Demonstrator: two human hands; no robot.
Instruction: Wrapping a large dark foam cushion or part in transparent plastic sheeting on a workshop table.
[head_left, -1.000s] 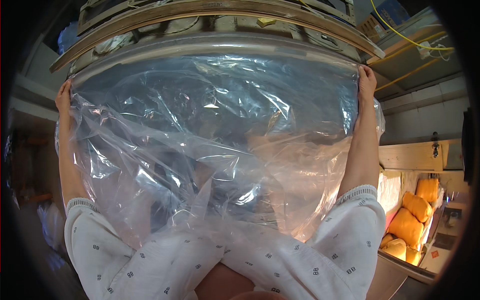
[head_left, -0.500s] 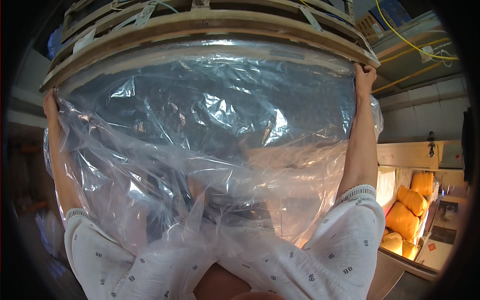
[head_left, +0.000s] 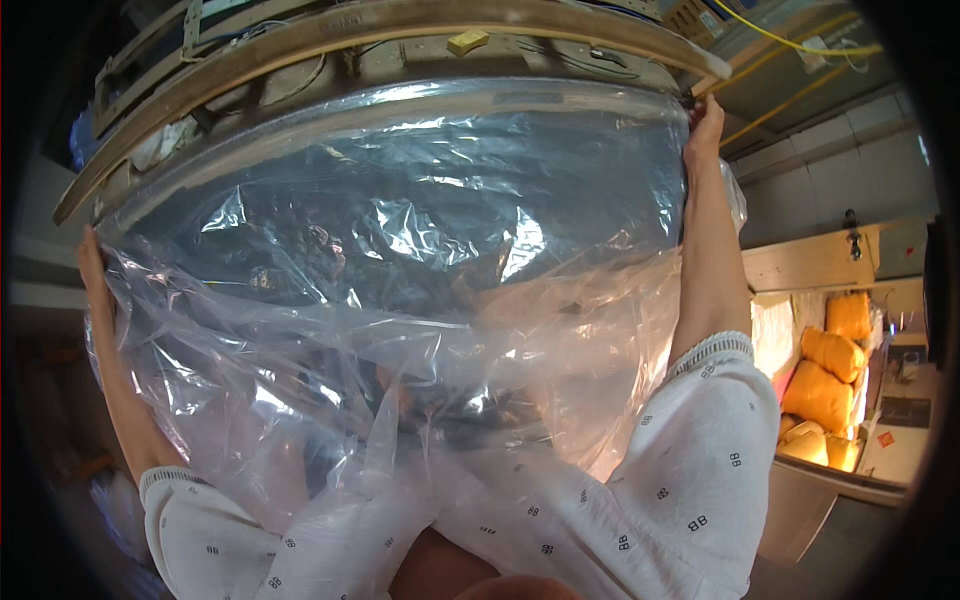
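Note:
A large sheet of clear, crinkled plastic [head_left: 400, 235] is stretched wide between my two arms and hangs down over my front. My left hand [head_left: 92, 262] is closed on its left upper corner. At the right upper corner, my right hand [head_left: 706, 128] pinches the plastic, close to the end of a curved-looking wooden rail [head_left: 420, 20]. The sheet's top edge runs from hand to hand, below the rail and apart from it along the middle. Both sets of fingertips are partly hidden.
Beyond the plastic lies a worn surface with a small yellow block [head_left: 468, 42] and dark cords. A yellow cable [head_left: 790, 40] hangs at the upper right. Further right, orange bundles [head_left: 825, 390] are stacked beside a wooden board [head_left: 815, 258].
Both hands and the sheet's top edge have come away from the wooden rail, opening a gap that shows the surface and yellow block behind. The left hand sits lower in the picture.

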